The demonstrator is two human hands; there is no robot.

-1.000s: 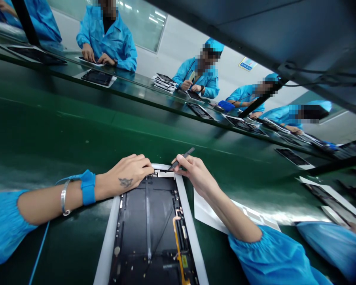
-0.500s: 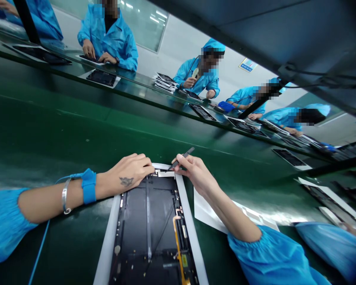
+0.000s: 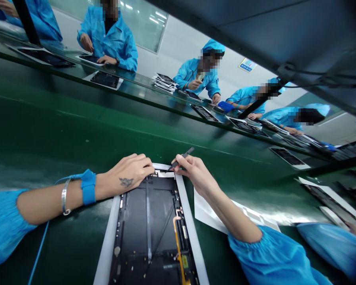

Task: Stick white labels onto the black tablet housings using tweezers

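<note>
An opened tablet [image 3: 161, 221] lies in front of me with its dark inside up, framed by a white border [image 3: 193, 233]. An orange flex cable [image 3: 178, 241] runs along its right side. At the far left corner rests my left hand [image 3: 133, 168], its fingers curled together over the edge; whatever is under the fingertips is hidden. My right hand [image 3: 192, 168] pinches a thin black spudger [image 3: 187, 152] at the far right corner. Its tip points down at a pale strip [image 3: 166, 174] along the tablet's far end.
A white sheet [image 3: 207, 213] lies under my right forearm. A blue wrist strap [image 3: 88, 187] trails a cord to the left. Across the green bench [image 3: 77, 122], several people in blue work at a raised ledge with tablets [image 3: 105, 79]. A dark shelf [image 3: 269, 31] hangs overhead.
Both my hands and the spudger have hardly moved. Across the bench, one person's hand has lifted off a tablet, and tablets on the ledge have slid slightly right.
</note>
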